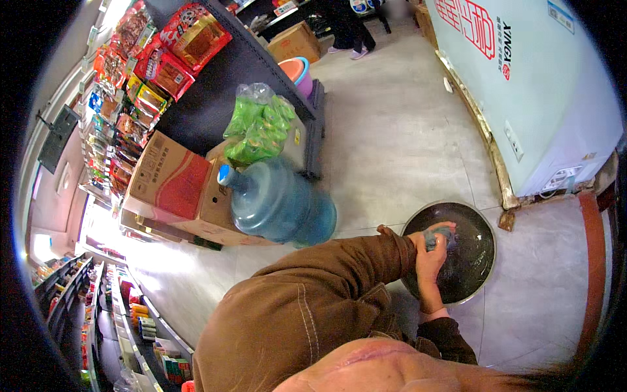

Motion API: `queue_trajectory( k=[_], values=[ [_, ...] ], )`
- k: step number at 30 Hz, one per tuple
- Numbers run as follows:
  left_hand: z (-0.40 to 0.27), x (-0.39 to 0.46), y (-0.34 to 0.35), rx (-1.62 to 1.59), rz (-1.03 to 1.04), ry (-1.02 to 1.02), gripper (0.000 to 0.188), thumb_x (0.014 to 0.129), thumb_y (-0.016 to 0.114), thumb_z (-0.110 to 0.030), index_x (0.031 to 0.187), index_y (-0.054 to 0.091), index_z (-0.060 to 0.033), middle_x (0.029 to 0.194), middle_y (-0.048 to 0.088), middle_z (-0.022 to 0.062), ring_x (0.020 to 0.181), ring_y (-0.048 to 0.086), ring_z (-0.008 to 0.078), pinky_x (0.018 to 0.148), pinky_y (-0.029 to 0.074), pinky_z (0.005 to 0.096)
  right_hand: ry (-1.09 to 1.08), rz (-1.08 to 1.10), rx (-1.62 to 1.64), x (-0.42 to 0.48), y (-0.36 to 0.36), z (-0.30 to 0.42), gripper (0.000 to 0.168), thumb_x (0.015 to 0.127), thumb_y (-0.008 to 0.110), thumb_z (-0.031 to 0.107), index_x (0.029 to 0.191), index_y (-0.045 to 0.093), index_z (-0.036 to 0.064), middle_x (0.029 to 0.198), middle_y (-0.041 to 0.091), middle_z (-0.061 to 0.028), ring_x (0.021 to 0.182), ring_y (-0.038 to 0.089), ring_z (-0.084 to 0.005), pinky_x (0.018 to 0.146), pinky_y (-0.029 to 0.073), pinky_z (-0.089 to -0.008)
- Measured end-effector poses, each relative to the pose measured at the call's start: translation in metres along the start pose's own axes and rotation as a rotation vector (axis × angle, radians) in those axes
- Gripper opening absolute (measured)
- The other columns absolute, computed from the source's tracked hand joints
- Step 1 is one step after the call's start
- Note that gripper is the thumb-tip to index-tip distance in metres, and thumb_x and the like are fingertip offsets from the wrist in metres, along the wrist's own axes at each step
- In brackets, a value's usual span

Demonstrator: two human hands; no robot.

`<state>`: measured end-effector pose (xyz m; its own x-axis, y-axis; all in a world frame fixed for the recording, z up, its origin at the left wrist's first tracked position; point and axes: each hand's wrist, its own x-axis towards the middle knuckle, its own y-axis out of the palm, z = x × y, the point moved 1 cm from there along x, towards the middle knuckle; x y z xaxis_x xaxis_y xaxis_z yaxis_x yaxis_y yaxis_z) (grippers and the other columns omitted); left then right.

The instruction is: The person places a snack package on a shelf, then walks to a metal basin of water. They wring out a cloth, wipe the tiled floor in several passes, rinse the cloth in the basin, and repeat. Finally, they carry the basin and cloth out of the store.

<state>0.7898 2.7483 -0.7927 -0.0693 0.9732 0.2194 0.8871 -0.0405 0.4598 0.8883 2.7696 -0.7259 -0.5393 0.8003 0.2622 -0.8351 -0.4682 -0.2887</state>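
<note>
Both my hands meet over a wide, round dark pan (pixel 468 259), perhaps a wok, with a pale rim, on the tiled floor. My left hand (pixel 420 237), reaching in from the left in a brown sleeve, grips a crumpled grey-blue cloth (pixel 433 238). From below comes my right hand (pixel 431 267), its fingers closed on the same cloth. The pan's inner surface looks wet, with pale streaks and specks. My forearm and hands hide its left part.
A large blue water bottle (pixel 279 201) lies tilted beside cardboard boxes (pixel 166 176). Green bagged goods (pixel 259 125) rest behind it, below packaged snacks (pixel 166 63). A white chest freezer (pixel 534 98) stands at right. Farther back, a person's legs (pixel 350 29) show near a carton (pixel 295 41).
</note>
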Motion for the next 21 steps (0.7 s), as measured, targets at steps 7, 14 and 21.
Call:
queue_trajectory(
  k=[7, 14, 21],
  values=[
    [0.042, 0.004, 0.002, 0.778, -0.482, -0.424, 0.055, 0.08, 0.057, -0.024, 0.126, 0.037, -0.0026, 0.121, 0.045, 0.0082, 0.108, 0.044, 0.0202, 0.088, 0.035, 0.0299, 0.131, -0.183, -0.282, 0.04, -0.016, -0.044, 0.023, 0.073, 0.062, 0.026, 0.079, 0.056, 0.005, 0.073, 0.06, -0.0189, 0.068, 0.058, -0.0392, 0.058, 0.044, -0.0441],
    [0.032, 0.047, 0.036, 0.355, -0.852, -0.838, 0.038, 0.084, 0.051, -0.035, 0.1, 0.056, -0.0013, 0.098, 0.059, 0.0111, 0.088, 0.054, 0.0276, 0.071, 0.04, 0.0411, 0.461, 0.063, -0.579, 0.029, -0.057, -0.137, 0.03, 0.078, 0.059, 0.029, 0.098, 0.055, 0.007, 0.086, 0.06, -0.0219, 0.081, 0.056, -0.0392, 0.07, 0.044, -0.0449],
    [0.106, -0.005, -0.052, 0.916, -0.782, -0.774, 0.042, 0.081, 0.051, -0.024, 0.123, 0.046, -0.0205, 0.129, 0.039, 0.0162, 0.114, 0.039, 0.0377, 0.089, 0.035, 0.0472, 0.15, 0.199, -0.803, -0.007, -0.045, -0.169, 0.037, 0.082, 0.054, 0.021, 0.116, 0.047, 0.008, 0.121, 0.04, -0.0172, 0.107, 0.042, -0.0382, 0.084, 0.039, -0.0451]
  ],
)
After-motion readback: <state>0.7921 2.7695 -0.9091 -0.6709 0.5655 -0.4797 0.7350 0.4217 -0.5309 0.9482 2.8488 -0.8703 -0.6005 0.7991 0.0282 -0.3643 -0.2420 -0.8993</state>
